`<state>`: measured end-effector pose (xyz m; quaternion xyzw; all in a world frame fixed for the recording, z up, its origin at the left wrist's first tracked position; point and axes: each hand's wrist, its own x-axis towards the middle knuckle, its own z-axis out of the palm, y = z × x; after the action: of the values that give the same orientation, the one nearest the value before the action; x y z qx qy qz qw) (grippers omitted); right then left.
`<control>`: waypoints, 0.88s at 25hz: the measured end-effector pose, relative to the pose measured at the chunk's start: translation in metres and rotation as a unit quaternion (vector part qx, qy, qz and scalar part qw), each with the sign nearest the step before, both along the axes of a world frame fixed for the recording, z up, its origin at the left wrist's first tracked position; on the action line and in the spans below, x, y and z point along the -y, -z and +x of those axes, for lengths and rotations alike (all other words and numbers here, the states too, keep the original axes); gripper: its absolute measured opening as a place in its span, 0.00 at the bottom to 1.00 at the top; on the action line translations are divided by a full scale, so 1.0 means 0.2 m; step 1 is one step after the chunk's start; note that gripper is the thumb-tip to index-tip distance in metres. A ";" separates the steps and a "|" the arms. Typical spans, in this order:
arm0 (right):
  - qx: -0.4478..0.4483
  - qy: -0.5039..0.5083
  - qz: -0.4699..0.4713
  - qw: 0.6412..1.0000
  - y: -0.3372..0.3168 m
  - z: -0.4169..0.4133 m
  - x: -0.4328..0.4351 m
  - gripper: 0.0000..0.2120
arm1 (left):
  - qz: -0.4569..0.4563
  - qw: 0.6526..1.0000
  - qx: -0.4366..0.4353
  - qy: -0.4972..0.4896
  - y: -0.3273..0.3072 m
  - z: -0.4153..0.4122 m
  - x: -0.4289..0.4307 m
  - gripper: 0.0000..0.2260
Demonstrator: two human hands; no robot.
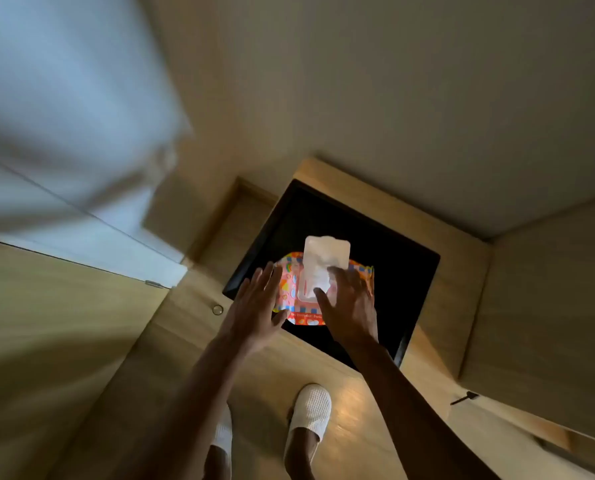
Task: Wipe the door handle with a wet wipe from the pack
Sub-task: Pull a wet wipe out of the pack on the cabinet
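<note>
Over black tray (410, 271), right hand (349, 306) apparently pinches wipe pack (291, 289); left hand (254, 306) splayed.

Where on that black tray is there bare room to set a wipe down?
The black tray is bare right of the wipes pack, out to its right rim, and along the far strip behind the raised lid. The near-left part is crowded: the pack, the left hand and the right hand.
</note>
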<state>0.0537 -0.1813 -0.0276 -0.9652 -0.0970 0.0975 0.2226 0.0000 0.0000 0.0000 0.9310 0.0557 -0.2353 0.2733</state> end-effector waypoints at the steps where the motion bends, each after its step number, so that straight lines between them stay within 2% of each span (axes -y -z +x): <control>1: 0.013 -0.002 0.003 1.000 0.05 0.03 -0.02 0.22 | 0.002 1.000 0.025 0.018 0.06 0.03 0.01 0.40; 4: 0.045 0.006 0.010 0.999 0.12 0.08 -0.05 0.20 | 0.000 0.997 0.061 0.037 0.16 0.11 -0.01 0.43; 7: 0.048 0.036 0.072 0.996 0.13 0.09 -0.06 0.11 | 0.014 0.996 0.075 0.054 0.23 0.13 -0.01 0.43; 10: 0.009 0.083 0.135 0.987 0.05 0.14 -0.06 0.06 | 0.025 0.994 0.094 0.050 0.24 0.16 -0.01 0.41; 15: -0.014 0.149 0.211 0.966 -0.13 0.19 -0.02 0.06 | 0.013 0.994 0.108 0.019 0.27 0.19 0.04 0.37; 18: -0.008 0.156 0.237 0.959 -0.24 0.21 0.01 0.06 | 0.012 0.993 0.120 0.013 0.27 0.20 0.04 0.37; 22: -0.021 0.153 0.310 0.938 -0.43 0.23 0.03 0.04 | 0.024 0.996 0.089 0.015 0.23 0.20 0.05 0.38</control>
<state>0.1001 -0.1877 0.0574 -0.8492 0.0307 0.0474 0.5251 0.0402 -0.0093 -0.0451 0.9552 0.0231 -0.1545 0.2514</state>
